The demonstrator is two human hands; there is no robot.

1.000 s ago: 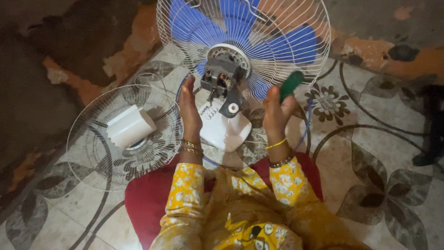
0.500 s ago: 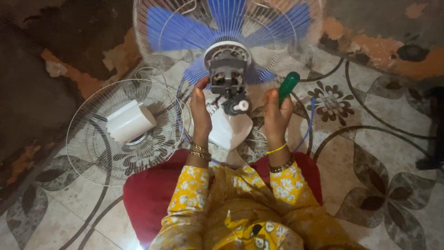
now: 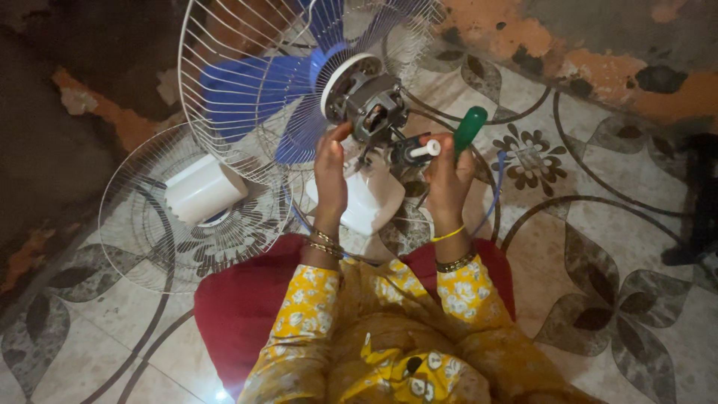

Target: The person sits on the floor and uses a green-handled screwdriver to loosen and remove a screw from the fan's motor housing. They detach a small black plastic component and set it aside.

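A fan head with blue blades point(image 3: 247, 90) inside a white wire guard point(image 3: 217, 45) is tilted in front of me, its bare motor point(image 3: 370, 108) facing my hands. My left hand point(image 3: 329, 172) presses its fingers against the motor's lower left side. My right hand point(image 3: 447, 176) grips a green-handled screwdriver point(image 3: 470, 129) and rests by the motor's white knob point(image 3: 426, 150). A white plastic motor cover point(image 3: 370, 198) lies on the floor below the motor.
The detached second wire guard point(image 3: 142, 224) lies flat at left with a white housing piece point(image 3: 202, 188) on it. A red cushion point(image 3: 239, 307) sits under me on the patterned tile floor point(image 3: 598, 254). A peeling wall point(image 3: 598, 52) runs behind; a dark stand point(image 3: 699, 202) is at right.
The fan head has swung left and tilted, so its guard now faces left and the motor's side shows. Both hands rose with it; the view is closer.
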